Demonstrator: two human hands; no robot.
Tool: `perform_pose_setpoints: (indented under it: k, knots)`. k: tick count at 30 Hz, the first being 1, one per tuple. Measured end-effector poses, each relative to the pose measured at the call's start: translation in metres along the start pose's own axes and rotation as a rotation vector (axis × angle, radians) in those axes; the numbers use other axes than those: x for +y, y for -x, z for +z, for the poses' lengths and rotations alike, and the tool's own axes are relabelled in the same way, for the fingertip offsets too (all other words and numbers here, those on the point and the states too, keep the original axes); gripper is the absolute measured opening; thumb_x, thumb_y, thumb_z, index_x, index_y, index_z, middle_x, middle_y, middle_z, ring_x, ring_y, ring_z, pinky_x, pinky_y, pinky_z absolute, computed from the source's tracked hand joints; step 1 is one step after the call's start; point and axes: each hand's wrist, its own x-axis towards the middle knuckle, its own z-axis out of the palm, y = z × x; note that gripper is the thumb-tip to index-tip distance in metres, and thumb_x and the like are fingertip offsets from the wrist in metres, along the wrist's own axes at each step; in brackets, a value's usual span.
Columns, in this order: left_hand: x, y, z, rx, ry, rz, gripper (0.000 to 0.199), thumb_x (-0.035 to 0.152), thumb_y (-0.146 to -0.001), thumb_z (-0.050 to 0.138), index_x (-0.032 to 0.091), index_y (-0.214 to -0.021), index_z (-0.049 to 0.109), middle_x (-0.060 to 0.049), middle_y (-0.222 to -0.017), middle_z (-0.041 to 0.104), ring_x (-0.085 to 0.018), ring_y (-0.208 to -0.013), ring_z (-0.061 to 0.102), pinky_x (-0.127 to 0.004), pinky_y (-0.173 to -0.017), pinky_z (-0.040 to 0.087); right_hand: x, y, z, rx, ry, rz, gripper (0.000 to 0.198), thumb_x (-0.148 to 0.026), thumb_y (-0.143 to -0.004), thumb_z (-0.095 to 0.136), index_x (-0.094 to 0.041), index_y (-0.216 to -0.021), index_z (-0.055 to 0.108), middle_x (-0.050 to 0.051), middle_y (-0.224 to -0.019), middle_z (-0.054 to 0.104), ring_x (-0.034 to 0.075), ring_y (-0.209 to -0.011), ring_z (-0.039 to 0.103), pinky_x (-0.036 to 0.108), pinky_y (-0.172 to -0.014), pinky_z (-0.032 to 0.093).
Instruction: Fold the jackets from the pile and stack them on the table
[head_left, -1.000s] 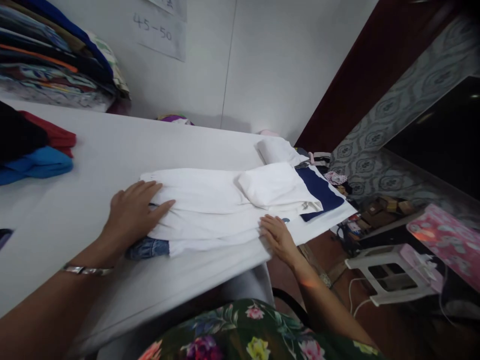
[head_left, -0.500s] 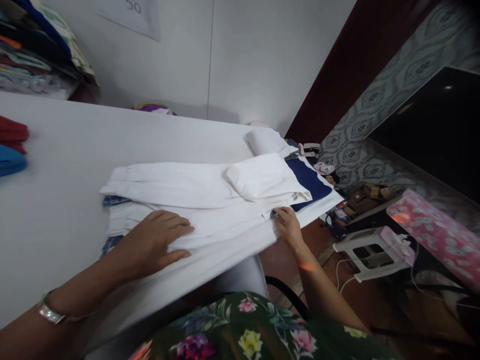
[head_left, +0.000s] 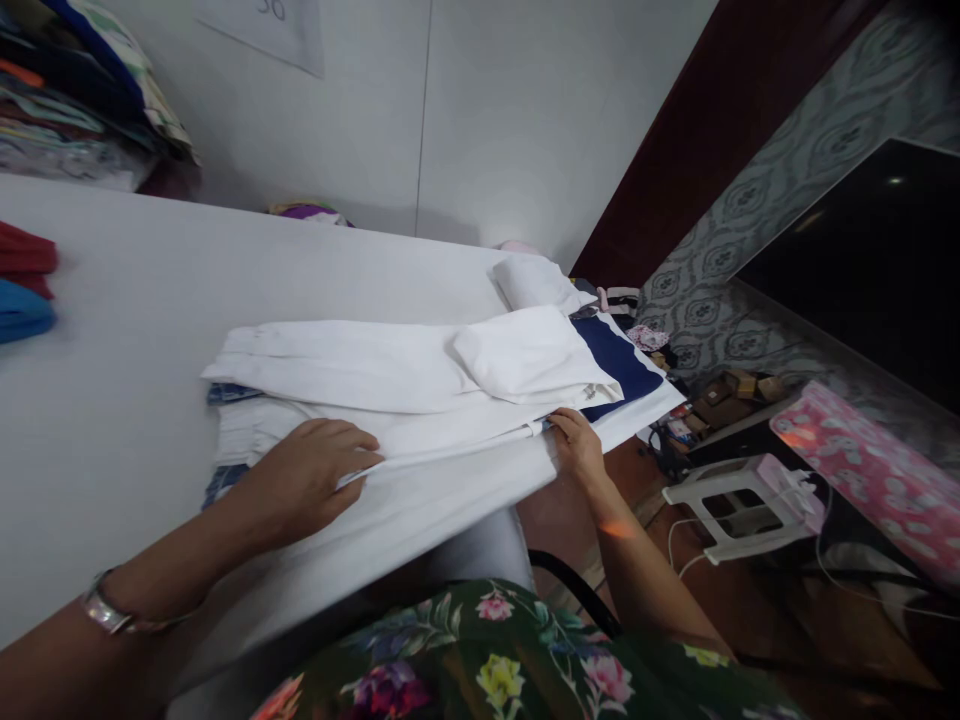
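White trousers (head_left: 427, 435) lie lengthwise on the white table, with a gathered waistband end at the left and blue patterned cloth (head_left: 225, 482) showing beneath it. Another white layer (head_left: 337, 365) lies along their far side, its right part folded back over itself. My left hand (head_left: 319, 475) is closed on the trousers' near edge, thumb under and fingers on top. At the right end, my right hand (head_left: 577, 445) pinches the same edge near a small white-and-blue strip. A dark blue cloth (head_left: 619, 365) shows beyond the right hand.
A small folded white cloth (head_left: 536, 285) lies behind the trousers. Red cloth (head_left: 26, 262) and blue cloth (head_left: 26, 310) sit at the table's left edge. A clothes pile (head_left: 67, 120) stands back left. Right of the table are a white plastic stool (head_left: 739, 505) and boxes (head_left: 716, 400).
My left hand has gone from resting open on the fabric to gripping its near edge. That edge is now drawn in a straighter line toward my right hand, which has shifted slightly.
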Motion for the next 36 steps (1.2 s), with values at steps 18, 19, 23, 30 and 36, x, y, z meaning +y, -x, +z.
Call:
perform_pose_setpoints:
  k: [18,19,23,30,36]
  knots:
    - [-0.011,0.009,-0.001,0.135,-0.109,-0.180,0.038,0.055,-0.075,0.062,0.030,-0.102,0.073,-0.005,-0.112,0.071,-0.029,-0.106,0.063,-0.044,-0.093,0.048,-0.006,-0.019,0.013,-0.051,0.198,-0.133,0.033,-0.017,-0.091,0.044,-0.027,-0.109,0.070,0.006,-0.118,0.066,0.019,-0.087,0.069,0.029,-0.072,0.055]
    - [-0.011,0.009,0.000,0.143,-0.113,-0.183,0.032,0.050,-0.077,0.061,0.031,-0.100,0.074,-0.005,-0.112,0.071,-0.028,-0.106,0.064,-0.044,-0.092,0.048,-0.004,-0.021,0.013,-0.044,0.195,-0.133,0.033,-0.017,-0.091,0.044,-0.027,-0.106,0.071,0.006,-0.116,0.067,0.019,-0.086,0.069,0.029,-0.072,0.055]
    - [-0.014,0.010,0.002,0.133,-0.119,-0.194,0.034,0.018,-0.072,0.052,0.033,-0.093,0.075,-0.003,-0.109,0.072,-0.026,-0.103,0.065,-0.045,-0.090,0.051,0.000,-0.025,0.013,0.002,0.153,-0.126,0.033,-0.013,-0.090,0.042,-0.024,-0.099,0.072,0.006,-0.110,0.069,0.019,-0.087,0.069,0.030,-0.076,0.055]
    - [-0.034,0.012,0.014,0.108,-0.120,-0.183,0.048,0.016,-0.062,0.048,0.036,-0.096,0.075,0.000,-0.111,0.072,-0.028,-0.104,0.066,-0.048,-0.092,0.053,0.006,-0.022,0.004,-0.012,0.150,-0.024,0.035,-0.010,-0.087,0.046,-0.025,-0.104,0.071,0.004,-0.116,0.067,0.019,-0.097,0.067,0.030,-0.080,0.055]
    - [-0.062,0.014,0.030,0.227,-0.152,-0.120,0.051,0.034,-0.062,0.050,0.044,-0.108,0.069,0.005,-0.123,0.068,-0.032,-0.113,0.061,-0.050,-0.097,0.048,0.012,-0.022,-0.007,-0.028,0.162,0.077,0.027,-0.020,-0.092,0.049,-0.025,-0.107,0.070,0.005,-0.121,0.065,0.020,-0.105,0.064,0.031,-0.088,0.053]
